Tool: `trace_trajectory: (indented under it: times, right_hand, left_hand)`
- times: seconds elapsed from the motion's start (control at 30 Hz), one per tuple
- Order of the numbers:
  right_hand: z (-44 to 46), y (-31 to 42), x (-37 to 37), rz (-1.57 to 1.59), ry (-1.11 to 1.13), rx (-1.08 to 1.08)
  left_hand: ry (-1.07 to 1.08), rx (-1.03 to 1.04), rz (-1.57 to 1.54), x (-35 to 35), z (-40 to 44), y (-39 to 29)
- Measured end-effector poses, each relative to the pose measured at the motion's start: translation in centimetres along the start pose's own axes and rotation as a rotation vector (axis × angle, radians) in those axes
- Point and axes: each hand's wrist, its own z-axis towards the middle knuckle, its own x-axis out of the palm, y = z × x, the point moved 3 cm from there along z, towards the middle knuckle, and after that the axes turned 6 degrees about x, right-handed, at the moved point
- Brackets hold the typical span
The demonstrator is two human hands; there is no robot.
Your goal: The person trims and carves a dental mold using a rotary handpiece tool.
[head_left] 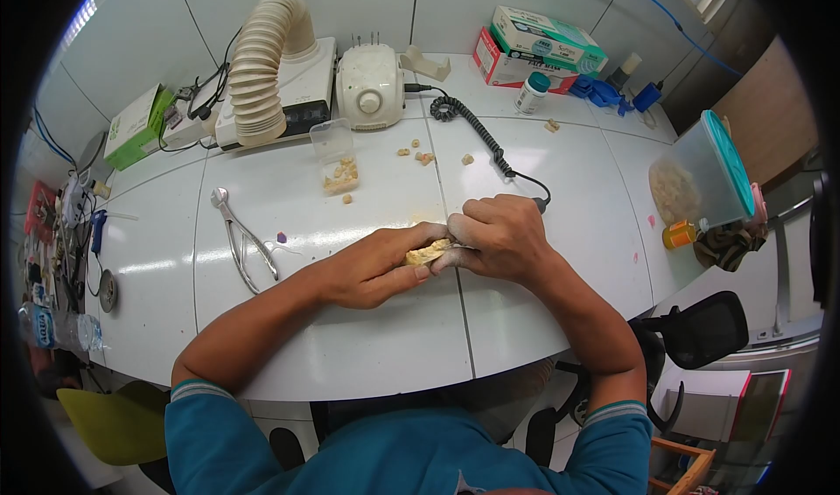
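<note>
In the middle of the white table, my left hand [376, 266] is closed on a pale yellow dental model piece [428, 253], gripping it between thumb and fingers. My right hand [497, 240] is closed at the piece's right end, around a handpiece whose black cord end [541, 204] shows behind the knuckles. The handpiece's body and tip are mostly hidden by the fingers. Behind my hands, small yellowish pieces [424, 158] lie scattered near a clear plastic box [337, 170] holding more of them.
Metal pliers [234, 233] lie left of my hands. At the back stand a ribbed suction hose [255, 75], a control unit [370, 88], glove boxes [542, 45] and a small bottle [532, 93]. A teal-lidded container [700, 171] is at right, a water bottle [61, 328] at left.
</note>
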Motion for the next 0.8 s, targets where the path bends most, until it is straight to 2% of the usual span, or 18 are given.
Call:
trace_trajectory:
  times: [0.27,0.47,0.8]
  right_hand:
    - [0.0,0.0,0.0,-0.005,0.03,0.001]
    - [0.1,-0.7,-0.5,-0.01,-0.012,0.154]
    - [0.3,0.6,-0.7,0.083,0.144,0.302]
  left_hand:
    - [0.034,-0.016,0.007,-0.1,0.0,0.1]
    - [-0.153,0.062,0.066,0.1,-0.1,-0.2]
    - [-0.405,0.012,0.048,0.5,-0.8,1.6]
